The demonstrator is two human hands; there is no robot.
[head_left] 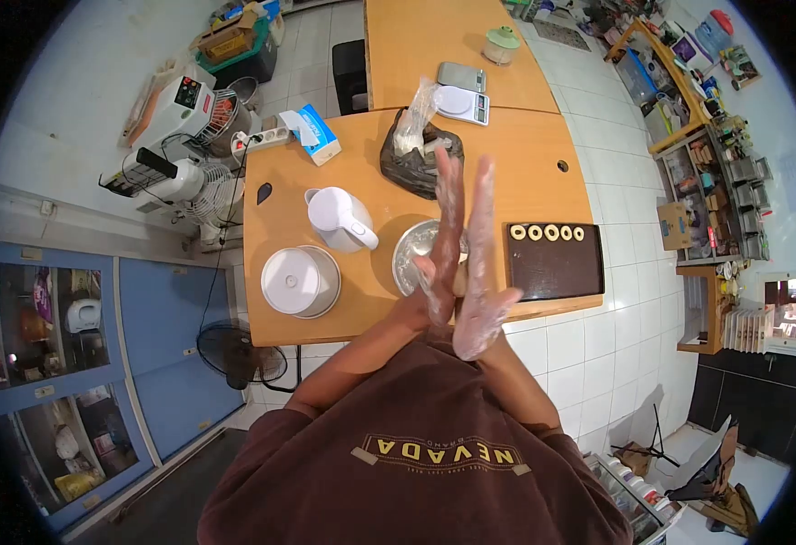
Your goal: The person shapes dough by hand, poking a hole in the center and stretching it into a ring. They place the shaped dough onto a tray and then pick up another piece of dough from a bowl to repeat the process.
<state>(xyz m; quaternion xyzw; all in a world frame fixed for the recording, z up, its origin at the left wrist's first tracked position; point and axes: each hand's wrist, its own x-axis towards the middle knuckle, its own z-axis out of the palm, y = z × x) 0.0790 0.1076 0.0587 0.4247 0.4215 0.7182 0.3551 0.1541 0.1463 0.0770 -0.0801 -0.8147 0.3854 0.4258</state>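
Observation:
My left hand (pixel 445 245) is raised in front of my chest with its fingers stretched out, over the right side of a metal bowl (pixel 405 263) dusted with white flour. Close beside it, my right hand (pixel 479 263) is also upright and flat, palm turned toward the left. Both are coated in white powder. Something pale shows in the narrow gap between the palms; whether they touch it cannot be made out. To the right lies a dark baking tray (pixel 554 271) with several pale dough rings (pixel 550 232) in a row along its far edge.
A white pitcher (pixel 332 211) and a white lidded container (pixel 294 282) stand left of the bowl. Behind are a black plastic bag (pixel 398 163), a white scale (pixel 457 103), a blue tissue box (pixel 318 143) and a green-lidded jar (pixel 501 45). A fan (pixel 234 354) stands beyond the table's left edge.

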